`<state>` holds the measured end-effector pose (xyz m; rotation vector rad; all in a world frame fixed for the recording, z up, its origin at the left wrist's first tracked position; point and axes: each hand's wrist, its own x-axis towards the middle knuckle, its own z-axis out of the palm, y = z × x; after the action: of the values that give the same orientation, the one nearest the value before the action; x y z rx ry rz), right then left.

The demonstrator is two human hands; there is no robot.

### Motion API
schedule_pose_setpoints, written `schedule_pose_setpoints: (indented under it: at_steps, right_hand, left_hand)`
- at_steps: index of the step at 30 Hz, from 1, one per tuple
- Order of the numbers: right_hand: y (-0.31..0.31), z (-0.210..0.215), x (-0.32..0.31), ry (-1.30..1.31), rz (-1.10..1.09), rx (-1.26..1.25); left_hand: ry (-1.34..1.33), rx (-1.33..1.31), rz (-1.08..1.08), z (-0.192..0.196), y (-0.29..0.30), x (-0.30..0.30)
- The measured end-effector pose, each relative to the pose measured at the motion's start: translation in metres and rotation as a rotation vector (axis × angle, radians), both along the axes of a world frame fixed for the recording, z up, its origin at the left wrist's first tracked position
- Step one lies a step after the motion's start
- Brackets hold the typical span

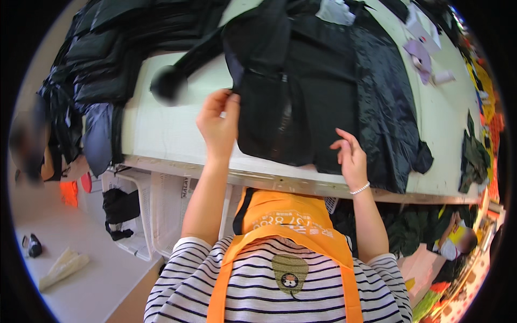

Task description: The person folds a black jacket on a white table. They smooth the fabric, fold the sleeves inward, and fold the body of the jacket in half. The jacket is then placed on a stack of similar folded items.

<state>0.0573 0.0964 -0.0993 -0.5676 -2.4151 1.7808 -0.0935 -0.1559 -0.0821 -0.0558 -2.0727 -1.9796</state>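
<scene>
A black zip-front jacket [328, 81] lies spread on the white table [167, 132] in front of me, with a shinier dark part along its right side. My left hand [218, 124] pinches the jacket's left edge between thumb and fingers. One sleeve stretches to the far left, its end blurred. Over the lower right part of the jacket, my right hand [351, 161] has its fingers apart and holds nothing; whether its fingertips touch the fabric I cannot tell. A bead bracelet circles the right wrist.
Folded black garments [102, 64] are piled at the far left. White plastic crates [142, 215] stand below the table's front edge. A purple cloth item [419, 58] and a small white roll [444, 77] lie at the far right. Another person [455, 239] is at lower right.
</scene>
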Motion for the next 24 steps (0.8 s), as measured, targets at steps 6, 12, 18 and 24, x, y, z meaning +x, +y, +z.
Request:
schedule_pose_setpoints:
  at_steps: [6, 12, 18, 24]
  right_hand:
    - [-0.008, 0.05, 0.009, 0.428, -0.008, -0.253]
    - [0.025, 0.049, 0.025, 0.398, -0.01, -0.1]
    - [0.037, 0.04, 0.034, 0.383, -0.044, -0.261]
    - [0.043, 0.055, 0.035, 0.212, -0.131, -0.558]
  left_hand:
    - [-0.258, 0.241, -0.508, 0.019, 0.091, 0.097]
    - [-0.283, 0.056, -0.673, 0.015, 0.125, 0.112]
    - [-0.166, -0.002, -0.68, 0.025, 0.148, 0.121]
    - [-0.255, 0.048, -0.622, 0.023, 0.151, 0.128]
